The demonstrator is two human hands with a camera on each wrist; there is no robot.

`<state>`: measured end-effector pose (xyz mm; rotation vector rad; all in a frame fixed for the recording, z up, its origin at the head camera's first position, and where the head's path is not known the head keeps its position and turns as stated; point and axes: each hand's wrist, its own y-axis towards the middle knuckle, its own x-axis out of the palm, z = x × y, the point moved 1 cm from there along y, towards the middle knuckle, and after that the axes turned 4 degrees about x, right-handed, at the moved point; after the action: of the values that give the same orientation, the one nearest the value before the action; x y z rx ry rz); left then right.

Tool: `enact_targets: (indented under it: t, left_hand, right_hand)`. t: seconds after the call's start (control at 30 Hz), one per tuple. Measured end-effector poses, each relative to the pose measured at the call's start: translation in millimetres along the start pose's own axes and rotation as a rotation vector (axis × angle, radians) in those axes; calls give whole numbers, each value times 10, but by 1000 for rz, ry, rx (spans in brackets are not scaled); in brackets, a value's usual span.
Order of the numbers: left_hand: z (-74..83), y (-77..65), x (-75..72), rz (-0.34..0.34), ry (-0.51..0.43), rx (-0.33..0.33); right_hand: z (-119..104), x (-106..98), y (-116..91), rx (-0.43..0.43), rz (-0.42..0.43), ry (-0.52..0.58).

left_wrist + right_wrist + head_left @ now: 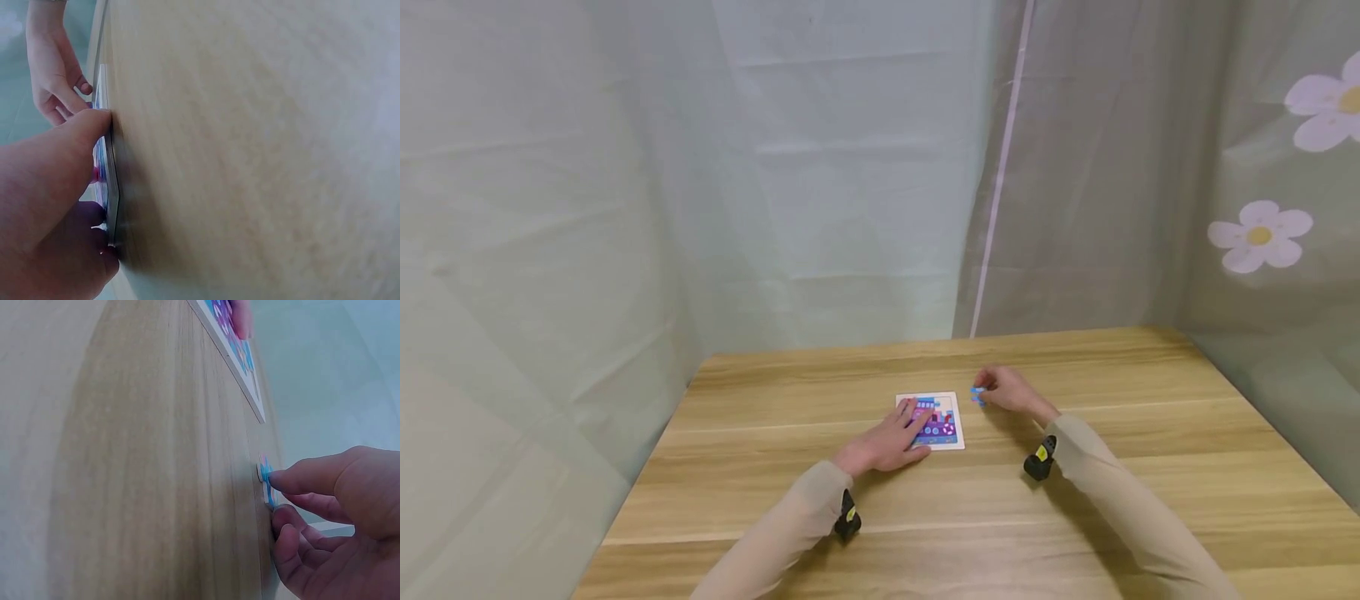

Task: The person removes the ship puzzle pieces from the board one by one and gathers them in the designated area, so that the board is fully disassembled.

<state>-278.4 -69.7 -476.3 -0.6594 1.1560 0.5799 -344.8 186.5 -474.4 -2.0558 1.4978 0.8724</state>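
A flat jigsaw puzzle (960,433) in a white frame lies on the table, its picture purple, pink and blue. Part of its upper right area shows pale, uncovered backing. My left hand (891,440) rests on the puzzle's left side with fingers spread; in the left wrist view its thumb touches the frame's edge (113,187). Just right of the frame, my right hand (1011,390) pinches a small blue jigsaw piece (977,394) with touches of pink. The right wrist view shows thumb and fingers at this piece (265,478), close to the tabletop.
The wooden table (760,475) reaches back to a pale curtain (850,208). On the right hangs a grey curtain with white flowers (1259,237). Each wrist carries a small black camera, one on the left (847,518) and one on the right (1039,462).
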Motion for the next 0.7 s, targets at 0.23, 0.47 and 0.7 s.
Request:
enact_targets:
  t: [0.23, 0.47, 0.7]
  left_hand:
    - [-8, 13, -4, 2, 6, 10]
    - [-19, 32, 3, 0, -9, 8]
    - [-19, 19, -2, -13, -37, -16]
  right_hand:
    - [-22, -13, 29, -18, 21, -17]
    - [-94, 3, 18, -14, 31, -5]
    - [-188, 68, 26, -23, 30, 22]
